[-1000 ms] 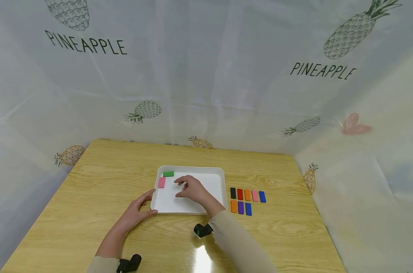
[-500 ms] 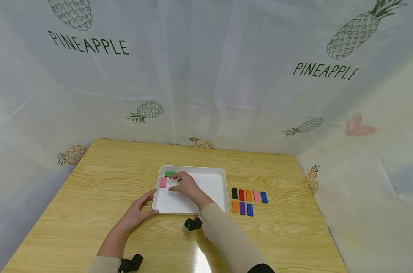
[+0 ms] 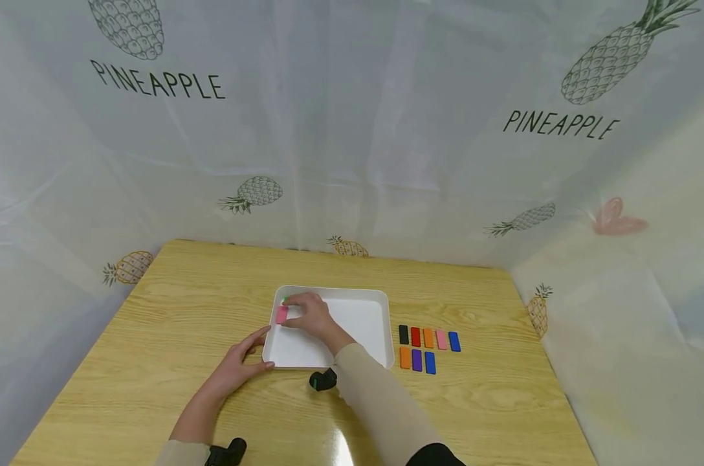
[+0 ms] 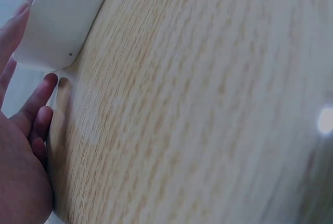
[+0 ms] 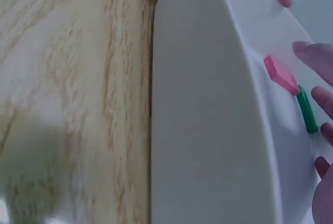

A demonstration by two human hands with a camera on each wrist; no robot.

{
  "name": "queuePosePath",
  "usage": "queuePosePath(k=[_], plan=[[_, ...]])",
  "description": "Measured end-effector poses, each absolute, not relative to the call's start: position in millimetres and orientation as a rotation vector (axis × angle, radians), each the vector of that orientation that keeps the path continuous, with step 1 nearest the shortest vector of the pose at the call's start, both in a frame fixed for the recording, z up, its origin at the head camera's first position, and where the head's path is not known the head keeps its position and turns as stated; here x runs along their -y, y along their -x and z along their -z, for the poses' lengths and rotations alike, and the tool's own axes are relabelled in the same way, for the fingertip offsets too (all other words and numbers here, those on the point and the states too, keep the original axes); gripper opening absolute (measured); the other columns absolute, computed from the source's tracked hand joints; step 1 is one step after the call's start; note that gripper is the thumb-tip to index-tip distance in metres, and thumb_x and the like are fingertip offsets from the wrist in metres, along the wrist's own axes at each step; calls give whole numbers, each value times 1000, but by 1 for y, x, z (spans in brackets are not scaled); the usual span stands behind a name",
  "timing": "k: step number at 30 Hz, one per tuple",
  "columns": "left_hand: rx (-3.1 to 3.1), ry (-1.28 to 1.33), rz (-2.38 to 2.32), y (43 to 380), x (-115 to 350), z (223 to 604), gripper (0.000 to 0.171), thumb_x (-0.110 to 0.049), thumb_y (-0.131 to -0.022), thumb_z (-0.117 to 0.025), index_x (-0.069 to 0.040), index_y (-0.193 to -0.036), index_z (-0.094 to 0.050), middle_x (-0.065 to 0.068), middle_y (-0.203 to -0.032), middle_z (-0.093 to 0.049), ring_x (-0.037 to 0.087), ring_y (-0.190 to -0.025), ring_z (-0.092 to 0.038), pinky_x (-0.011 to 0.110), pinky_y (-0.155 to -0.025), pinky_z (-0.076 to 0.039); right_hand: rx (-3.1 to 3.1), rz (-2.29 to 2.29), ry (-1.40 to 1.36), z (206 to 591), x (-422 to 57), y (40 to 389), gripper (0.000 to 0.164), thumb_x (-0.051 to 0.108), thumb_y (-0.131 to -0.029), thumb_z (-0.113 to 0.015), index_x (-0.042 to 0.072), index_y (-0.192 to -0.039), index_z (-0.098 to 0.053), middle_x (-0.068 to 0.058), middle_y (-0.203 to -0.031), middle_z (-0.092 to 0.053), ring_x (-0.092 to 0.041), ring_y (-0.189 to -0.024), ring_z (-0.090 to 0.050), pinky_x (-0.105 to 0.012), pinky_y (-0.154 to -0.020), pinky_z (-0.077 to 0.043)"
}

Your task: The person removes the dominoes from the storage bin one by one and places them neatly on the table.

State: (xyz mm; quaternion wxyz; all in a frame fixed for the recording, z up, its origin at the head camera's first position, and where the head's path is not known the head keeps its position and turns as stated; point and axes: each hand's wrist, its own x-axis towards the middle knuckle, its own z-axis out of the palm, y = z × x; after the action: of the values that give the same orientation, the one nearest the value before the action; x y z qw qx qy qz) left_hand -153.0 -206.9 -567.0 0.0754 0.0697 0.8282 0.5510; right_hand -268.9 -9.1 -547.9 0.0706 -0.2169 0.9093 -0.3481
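A shallow white tray (image 3: 352, 327) lies on the table. Inside its far left corner are a pink block (image 3: 281, 315) and a green block (image 5: 307, 110), end to side; the green one is mostly hidden by fingers in the head view. My right hand (image 3: 312, 316) hovers over them, thumb by the pink block and index finger over the green one. In the right wrist view those fingers stand apart from the pink block. My left hand (image 3: 233, 369) touches the tray's near left corner, thumb at the front wall and fingers spread along the left side.
Right of the tray, on the wooden table (image 3: 480, 414), several flat blocks lie in two rows: black (image 3: 403, 334), red (image 3: 415, 336), orange, pink, purple and blue. A pineapple-print curtain (image 3: 352, 129) hangs behind the table.
My right hand has moved left across the tray, from beside the two blocks to over them, covering most of the green one. My left hand keeps its place at the tray corner.
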Motion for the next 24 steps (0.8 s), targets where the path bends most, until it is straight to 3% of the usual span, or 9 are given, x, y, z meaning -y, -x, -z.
queuePosePath(k=[9, 24], plan=[[-2481, -168, -1642, 153, 206, 568, 74, -22, -83, -80, -14, -147, -44, 18, -132, -55, 35, -122, -44, 51, -102, -33, -2774, 760, 718, 549, 16, 269, 38, 37, -86, -75, 29, -122, -71, 13, -140, -52, -16, -134, -35, -44, -105, -28], [-2478, -172, -1622, 152, 205, 565, 75, -21, -84, -79, -13, -148, -42, 20, -133, -53, 38, -122, -43, 52, -102, -33, -2835, 498, 809, 542, 4, 266, 34, 32, -85, -77, 32, -119, -72, 8, -126, -54, -18, -125, -40, -37, -101, -36]])
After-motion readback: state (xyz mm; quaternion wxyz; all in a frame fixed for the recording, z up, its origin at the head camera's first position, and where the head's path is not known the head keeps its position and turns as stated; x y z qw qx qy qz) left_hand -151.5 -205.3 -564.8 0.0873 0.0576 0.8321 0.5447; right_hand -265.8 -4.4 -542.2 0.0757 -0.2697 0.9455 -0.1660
